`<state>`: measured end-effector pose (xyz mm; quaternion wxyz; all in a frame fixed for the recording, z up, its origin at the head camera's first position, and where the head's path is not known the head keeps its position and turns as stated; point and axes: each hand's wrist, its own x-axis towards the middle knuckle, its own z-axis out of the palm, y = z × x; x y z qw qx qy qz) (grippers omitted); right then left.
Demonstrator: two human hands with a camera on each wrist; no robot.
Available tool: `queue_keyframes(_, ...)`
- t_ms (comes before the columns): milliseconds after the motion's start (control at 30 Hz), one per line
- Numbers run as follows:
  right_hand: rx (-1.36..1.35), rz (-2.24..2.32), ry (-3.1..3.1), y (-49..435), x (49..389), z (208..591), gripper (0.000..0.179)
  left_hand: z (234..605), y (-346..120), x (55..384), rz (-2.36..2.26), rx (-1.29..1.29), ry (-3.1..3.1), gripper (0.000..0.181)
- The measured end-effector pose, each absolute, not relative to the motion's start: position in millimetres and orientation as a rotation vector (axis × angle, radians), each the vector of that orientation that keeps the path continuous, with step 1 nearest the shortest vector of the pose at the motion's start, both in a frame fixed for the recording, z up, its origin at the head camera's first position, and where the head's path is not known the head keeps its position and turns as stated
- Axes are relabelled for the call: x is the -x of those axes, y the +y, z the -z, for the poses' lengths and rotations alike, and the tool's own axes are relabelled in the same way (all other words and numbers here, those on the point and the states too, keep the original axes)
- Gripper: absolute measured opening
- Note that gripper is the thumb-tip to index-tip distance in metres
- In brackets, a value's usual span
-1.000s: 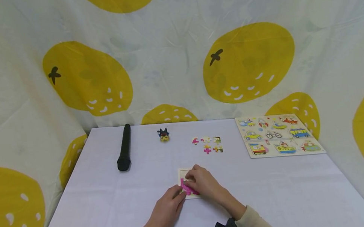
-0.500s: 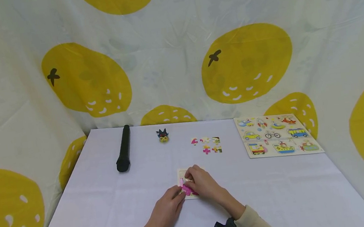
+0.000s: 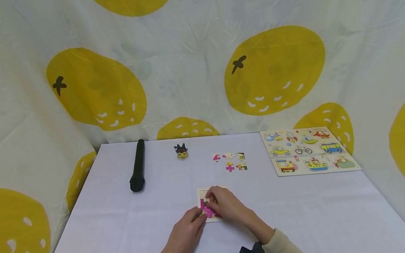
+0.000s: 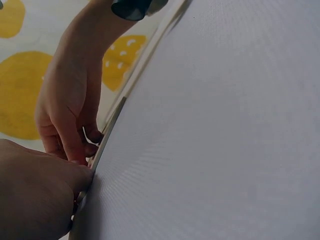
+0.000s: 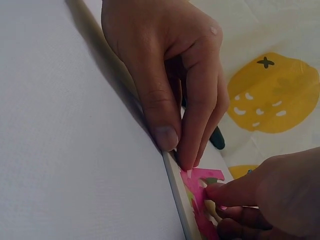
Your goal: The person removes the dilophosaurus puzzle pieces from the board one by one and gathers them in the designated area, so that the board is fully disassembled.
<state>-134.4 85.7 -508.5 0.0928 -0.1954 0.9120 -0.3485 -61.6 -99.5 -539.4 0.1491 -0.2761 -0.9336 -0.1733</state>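
A small wooden jigsaw puzzle tray (image 3: pixel 214 221) with pink pieces (image 5: pixel 205 215) laid in it lies before me, its right part covered by a hand. My left hand (image 3: pixel 186 232) holds the tray's near left corner, thumb (image 5: pixel 165 137) against the side and fingers on top. Over the tray, my right hand (image 3: pixel 229 203) bends its fingers and pinches a pink puzzle piece with a green patch (image 5: pixel 212 180), down among the others. The fingers partly hide this piece. In the left wrist view, both hands meet at the tray's thin edge (image 4: pixel 107 130).
Several loose puzzle pieces (image 3: pixel 230 167) lie beyond the tray. A black microphone (image 3: pixel 138 168) and a small horned toy figure (image 3: pixel 181 151) are at the back left. A wooden vehicle puzzle board (image 3: pixel 311 151) lies at the back right. A fruit-printed curtain (image 3: pixel 187 61) surrounds the white table.
The pink piece under my right fingers, showing a pale glare half a second ago, now looks flat and evenly pink. My right hand has dipped slightly towards me; the left keeps its place.
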Motion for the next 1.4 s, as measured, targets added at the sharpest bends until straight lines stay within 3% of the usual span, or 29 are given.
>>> queue_keyframes(1033, 0.553, 1.153, 2.646, 93, 142, 508, 0.012, 543, -98, 64, 0.441, 0.805, -2.675, 0.025)
queue_keyframes(1400, 0.506, 1.241, 2.613, 100, 152, 506, 0.019, 542, -98, 63, 0.451, 0.795, -2.659, 0.025)
